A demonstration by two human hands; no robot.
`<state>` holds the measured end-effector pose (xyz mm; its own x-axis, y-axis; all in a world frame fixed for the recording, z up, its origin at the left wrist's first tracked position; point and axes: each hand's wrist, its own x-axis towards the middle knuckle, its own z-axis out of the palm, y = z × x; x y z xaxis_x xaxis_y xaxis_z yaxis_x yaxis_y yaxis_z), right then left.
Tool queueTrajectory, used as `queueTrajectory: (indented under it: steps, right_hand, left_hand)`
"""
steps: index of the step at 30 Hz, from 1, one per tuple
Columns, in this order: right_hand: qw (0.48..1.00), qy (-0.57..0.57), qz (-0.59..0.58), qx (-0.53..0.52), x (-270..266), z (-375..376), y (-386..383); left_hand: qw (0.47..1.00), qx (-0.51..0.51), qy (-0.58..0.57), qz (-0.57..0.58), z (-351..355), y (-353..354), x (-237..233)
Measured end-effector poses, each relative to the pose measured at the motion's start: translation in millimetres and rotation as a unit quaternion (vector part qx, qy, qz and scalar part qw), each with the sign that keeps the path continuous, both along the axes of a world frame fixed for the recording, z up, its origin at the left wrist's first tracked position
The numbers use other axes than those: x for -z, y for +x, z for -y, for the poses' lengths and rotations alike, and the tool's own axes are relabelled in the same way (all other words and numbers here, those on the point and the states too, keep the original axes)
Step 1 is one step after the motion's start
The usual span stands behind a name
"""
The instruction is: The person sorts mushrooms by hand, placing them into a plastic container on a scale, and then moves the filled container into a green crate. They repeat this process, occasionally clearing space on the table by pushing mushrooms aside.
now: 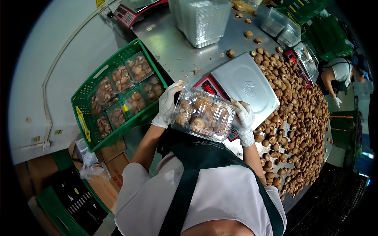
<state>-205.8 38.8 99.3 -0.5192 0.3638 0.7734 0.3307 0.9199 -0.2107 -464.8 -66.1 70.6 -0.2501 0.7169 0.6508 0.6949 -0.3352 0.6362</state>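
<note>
A clear plastic box of brown mushrooms (202,114) is held up in front of my chest, its lid over the mushrooms. My left hand (168,105), in a white glove, grips its left end. On the right end are the closed fingers of my gloved right hand (243,120). Just beyond the box lies a scale with a bare metal plate (248,88) and a lit red display. To the left, a green crate (92,144) holds several filled mushroom boxes (138,67).
Loose mushrooms (293,114) are heaped on the metal table (169,47) to the right. A tall stack of clear containers (202,23) stands at the back. Another scale (301,65) is at the back right, near another person (338,74). Cardboard boxes (106,173) lie lower left.
</note>
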Motion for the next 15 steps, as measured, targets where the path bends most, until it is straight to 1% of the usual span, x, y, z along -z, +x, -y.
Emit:
queueTrajectory:
  steps: [5,10,13,15]
  right_hand:
    - [1.000,0.009,0.005,-0.006,-9,2,-17]
    - [1.000,0.015,0.011,-0.003,-15,2,-26]
    - [1.000,-0.011,-0.002,-0.005,-14,1,-30]
    - [0.999,-0.048,-0.001,-0.008,-14,0,-31]
  left_hand:
    - [0.999,-0.026,0.033,0.008,6,-14,7]
    - [0.998,-0.013,0.059,0.015,0,-23,10]
    - [0.999,-0.002,0.044,0.021,-2,-27,4]
    - [0.999,0.017,-0.023,0.033,-3,-29,-4]
